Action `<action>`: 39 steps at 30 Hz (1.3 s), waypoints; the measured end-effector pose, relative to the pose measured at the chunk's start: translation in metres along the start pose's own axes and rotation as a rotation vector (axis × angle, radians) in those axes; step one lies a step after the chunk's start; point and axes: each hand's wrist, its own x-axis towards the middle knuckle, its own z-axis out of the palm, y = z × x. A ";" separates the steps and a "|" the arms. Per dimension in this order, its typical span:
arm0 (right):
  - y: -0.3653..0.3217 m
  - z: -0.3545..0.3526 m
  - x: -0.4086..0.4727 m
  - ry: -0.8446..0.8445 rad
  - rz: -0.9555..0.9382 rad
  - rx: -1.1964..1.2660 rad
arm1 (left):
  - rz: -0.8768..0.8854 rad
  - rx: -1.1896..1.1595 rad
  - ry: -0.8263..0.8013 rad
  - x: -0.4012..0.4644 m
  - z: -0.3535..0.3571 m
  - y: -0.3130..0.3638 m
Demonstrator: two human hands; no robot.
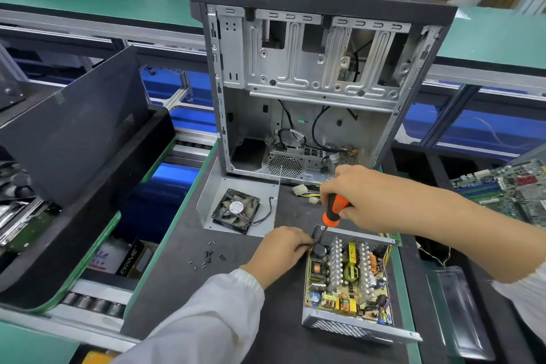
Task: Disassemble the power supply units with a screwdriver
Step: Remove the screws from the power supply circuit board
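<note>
While left fingers [298, 247] brace the power supply [348, 281], right fingers [336, 201] grip the screwdriver [333, 211].

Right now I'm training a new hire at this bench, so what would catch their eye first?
Probably the opened power supply unit at the near edge of the dark mat, its circuit board bare. The right hand holds an orange-handled screwdriver, tip down at the unit's far left corner, where the left hand steadies it. Behind stands an emptied computer case, with a loose fan on a metal cover to the left.
</note>
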 end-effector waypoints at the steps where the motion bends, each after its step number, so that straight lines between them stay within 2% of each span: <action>1: 0.000 -0.001 0.000 0.001 -0.001 -0.004 | 0.018 0.064 -0.010 0.001 0.000 -0.001; 5: 0.000 -0.003 -0.001 -0.003 -0.006 -0.028 | 0.137 0.386 -0.051 0.005 0.001 0.000; 7: -0.001 -0.003 -0.002 -0.002 -0.006 -0.033 | 0.180 0.476 -0.077 0.006 -0.001 0.002; 15: 0.001 -0.003 -0.004 0.015 0.010 -0.023 | 0.261 0.567 -0.131 0.010 -0.002 0.003; 21: 0.001 -0.003 -0.004 0.021 0.008 -0.005 | 0.260 0.605 -0.170 0.009 -0.005 0.004; 23: 0.001 -0.003 -0.004 0.017 0.007 0.008 | 0.273 0.616 -0.157 0.006 -0.008 0.005; 25: 0.001 -0.002 -0.003 0.015 0.005 0.015 | 0.311 0.618 -0.076 0.002 -0.009 0.005; 28: 0.000 0.000 -0.002 0.022 0.003 0.038 | 0.272 0.441 0.072 -0.003 0.000 -0.004; 30: 0.000 0.002 0.000 0.035 0.003 0.061 | 0.159 0.210 0.178 -0.010 0.004 -0.008; 33: 0.000 0.006 0.003 0.030 -0.001 0.070 | 0.011 -0.002 0.286 -0.020 0.014 -0.010; 39: 0.002 0.007 0.006 -0.014 0.019 0.063 | -0.130 -0.154 0.263 -0.020 0.022 -0.008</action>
